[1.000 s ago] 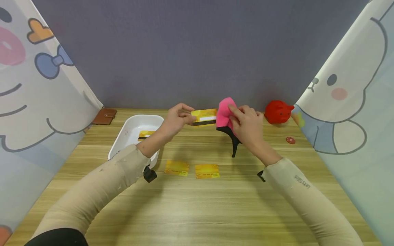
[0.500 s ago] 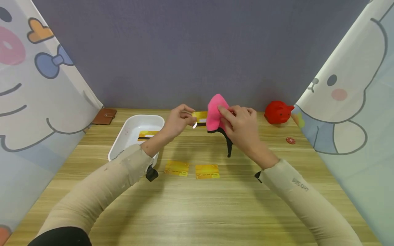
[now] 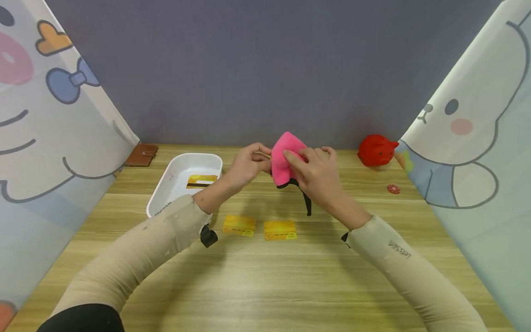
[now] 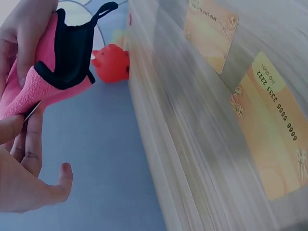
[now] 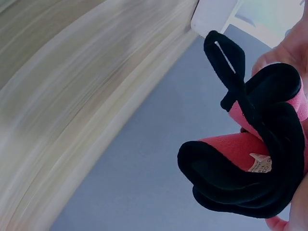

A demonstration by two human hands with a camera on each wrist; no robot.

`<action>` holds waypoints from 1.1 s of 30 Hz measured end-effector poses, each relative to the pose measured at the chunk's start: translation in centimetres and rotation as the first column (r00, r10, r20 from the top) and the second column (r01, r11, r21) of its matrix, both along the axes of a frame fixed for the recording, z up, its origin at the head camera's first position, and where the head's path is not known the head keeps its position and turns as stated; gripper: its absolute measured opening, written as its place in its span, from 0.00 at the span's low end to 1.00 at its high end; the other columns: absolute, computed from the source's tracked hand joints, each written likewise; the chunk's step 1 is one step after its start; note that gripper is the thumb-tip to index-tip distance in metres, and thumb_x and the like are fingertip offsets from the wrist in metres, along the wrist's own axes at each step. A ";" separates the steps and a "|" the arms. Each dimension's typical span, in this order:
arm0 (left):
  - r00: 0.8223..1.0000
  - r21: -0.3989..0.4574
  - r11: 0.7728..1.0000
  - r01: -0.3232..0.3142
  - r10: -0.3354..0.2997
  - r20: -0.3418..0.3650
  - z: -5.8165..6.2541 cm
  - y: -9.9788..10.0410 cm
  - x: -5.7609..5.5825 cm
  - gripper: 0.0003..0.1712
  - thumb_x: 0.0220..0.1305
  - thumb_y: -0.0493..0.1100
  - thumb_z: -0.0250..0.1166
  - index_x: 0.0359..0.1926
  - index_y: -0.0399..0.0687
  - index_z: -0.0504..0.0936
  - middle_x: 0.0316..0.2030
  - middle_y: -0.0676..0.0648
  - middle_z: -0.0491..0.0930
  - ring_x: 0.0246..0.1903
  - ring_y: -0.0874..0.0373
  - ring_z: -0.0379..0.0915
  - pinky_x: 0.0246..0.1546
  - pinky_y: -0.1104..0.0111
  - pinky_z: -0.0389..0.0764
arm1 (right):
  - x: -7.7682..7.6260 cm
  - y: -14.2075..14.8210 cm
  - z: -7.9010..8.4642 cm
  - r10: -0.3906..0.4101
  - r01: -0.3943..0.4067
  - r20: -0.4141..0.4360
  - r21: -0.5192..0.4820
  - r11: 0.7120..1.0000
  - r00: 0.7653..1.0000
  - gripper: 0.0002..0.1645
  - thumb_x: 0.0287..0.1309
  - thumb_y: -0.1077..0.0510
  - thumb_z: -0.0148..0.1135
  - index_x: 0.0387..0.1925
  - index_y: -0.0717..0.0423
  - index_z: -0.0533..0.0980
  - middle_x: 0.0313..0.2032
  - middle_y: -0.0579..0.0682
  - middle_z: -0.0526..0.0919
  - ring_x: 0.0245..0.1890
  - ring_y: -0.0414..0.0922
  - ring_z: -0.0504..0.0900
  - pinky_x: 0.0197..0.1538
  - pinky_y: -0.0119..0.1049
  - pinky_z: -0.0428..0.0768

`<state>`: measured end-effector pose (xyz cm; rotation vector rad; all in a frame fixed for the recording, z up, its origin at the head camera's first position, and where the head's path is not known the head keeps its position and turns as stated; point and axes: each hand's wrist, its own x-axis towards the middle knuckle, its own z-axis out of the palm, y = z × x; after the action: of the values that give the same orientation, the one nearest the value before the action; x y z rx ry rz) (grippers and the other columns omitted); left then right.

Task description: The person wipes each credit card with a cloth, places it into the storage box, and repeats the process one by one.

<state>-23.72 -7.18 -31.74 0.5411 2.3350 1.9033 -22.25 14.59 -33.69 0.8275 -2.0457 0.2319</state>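
Observation:
My left hand (image 3: pixel 249 163) pinches a yellow card above the back of the table. The pink cloth (image 3: pixel 286 157) covers nearly all of the card; only a thin edge of the card (image 4: pixel 32 111) shows between my fingers in the left wrist view. My right hand (image 3: pixel 317 173) grips that cloth, folded round the card, and its black trim and loop (image 3: pixel 307 205) hang below. The right wrist view shows the bunched cloth (image 5: pixel 236 144) with its black border up close. The two hands are touching at the cloth.
Two yellow cards (image 3: pixel 238 225) (image 3: pixel 280 229) lie flat on the wooden table near me. A white tray (image 3: pixel 174 161) at the left holds another card (image 3: pixel 201 180). A red piggy bank (image 3: pixel 376 150), a red chip (image 3: pixel 393 188) and a brown wallet (image 3: pixel 142 155) sit further back.
My right hand has slid the pink cloth leftwards over the card, from its right end to covering it almost fully. The left hand has held the card in place.

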 end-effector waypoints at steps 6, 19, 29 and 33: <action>0.997 -0.012 1.000 -0.024 0.025 0.073 0.8 -2.0 0.0 0.16 0.66 0.36 0.67 0.54 0.41 0.79 0.40 0.42 0.88 0.35 0.54 0.84 0.55 0.52 0.80 | -0.2 0.9 0.2 -0.040 0.040 0.027 0.002 0.999 0.999 0.17 0.62 0.58 0.68 0.53 0.47 0.83 0.39 0.59 0.84 0.36 0.59 0.83 0.53 0.65 0.72; 0.977 -0.213 0.956 -0.204 0.213 0.022 3.2 -11.4 -1.3 0.20 0.71 0.44 0.64 0.61 0.48 0.76 0.40 0.55 0.86 0.39 0.62 0.80 0.52 0.63 0.80 | -0.5 3.7 -0.4 -0.104 0.107 0.064 -0.039 0.994 0.992 0.17 0.61 0.59 0.68 0.52 0.47 0.83 0.39 0.61 0.84 0.36 0.60 0.82 0.53 0.65 0.70; 0.919 -0.546 0.775 -0.319 0.393 0.020 1.9 -16.8 -3.2 0.24 0.71 0.41 0.60 0.65 0.37 0.74 0.49 0.36 0.81 0.35 0.58 0.79 0.39 0.67 0.83 | -0.4 3.9 -0.4 -0.088 0.093 0.083 -0.060 0.994 0.993 0.18 0.61 0.59 0.68 0.53 0.47 0.82 0.39 0.60 0.83 0.36 0.60 0.81 0.53 0.65 0.69; 0.909 -0.601 0.752 -0.270 0.405 0.099 0.6 -17.9 -4.0 0.25 0.69 0.37 0.60 0.65 0.33 0.74 0.41 0.40 0.83 0.31 0.61 0.77 0.42 0.59 0.84 | -0.2 3.9 -0.5 -0.081 0.087 0.087 -0.064 0.994 0.993 0.18 0.61 0.59 0.68 0.53 0.48 0.83 0.39 0.60 0.83 0.36 0.60 0.81 0.53 0.65 0.69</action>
<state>-27.70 -25.12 -31.09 -0.1689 2.7887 1.1320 -22.50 18.44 -34.20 0.6990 -2.1349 0.2915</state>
